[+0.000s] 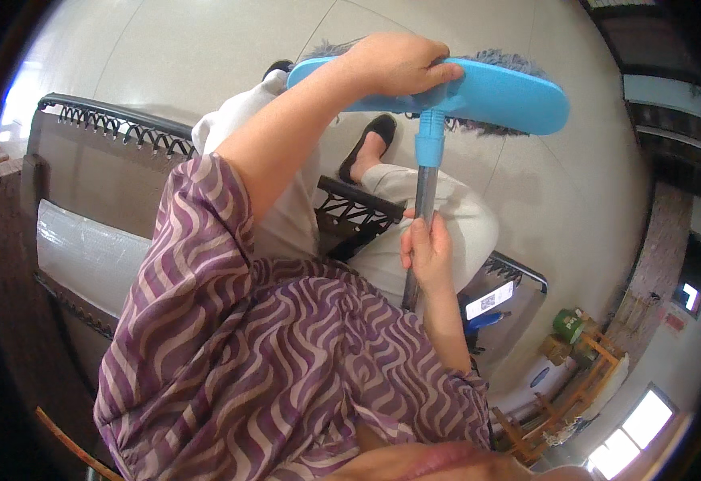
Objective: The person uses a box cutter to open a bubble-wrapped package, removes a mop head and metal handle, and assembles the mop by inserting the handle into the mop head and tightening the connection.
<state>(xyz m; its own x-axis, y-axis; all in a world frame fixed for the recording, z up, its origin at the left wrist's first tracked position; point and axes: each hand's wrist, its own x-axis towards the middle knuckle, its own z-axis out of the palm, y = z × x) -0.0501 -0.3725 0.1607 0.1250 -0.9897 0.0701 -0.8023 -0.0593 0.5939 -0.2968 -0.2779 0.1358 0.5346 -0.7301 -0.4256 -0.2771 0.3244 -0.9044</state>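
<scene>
A mop (511,94) with a flat blue oval head is held up before me. Grey fringe (499,58) sticks out past the head's far and near edges. My left hand (403,66) grips the middle of the head, its thumb on the blue plate and its fingers over the far edge, partly hidden. Below the blue collar (430,143), my right hand (429,252) is closed around the grey metal pole (425,191). The pole's lower end disappears near my patterned top.
Under and beside me is a brown seat with a black corded frame (126,116); clear plastic wrap (90,250) lies on its left. A white card (489,300) and a blue item (485,321) are at my right. Beyond stand a wooden rack (599,365) and a green round container (569,324).
</scene>
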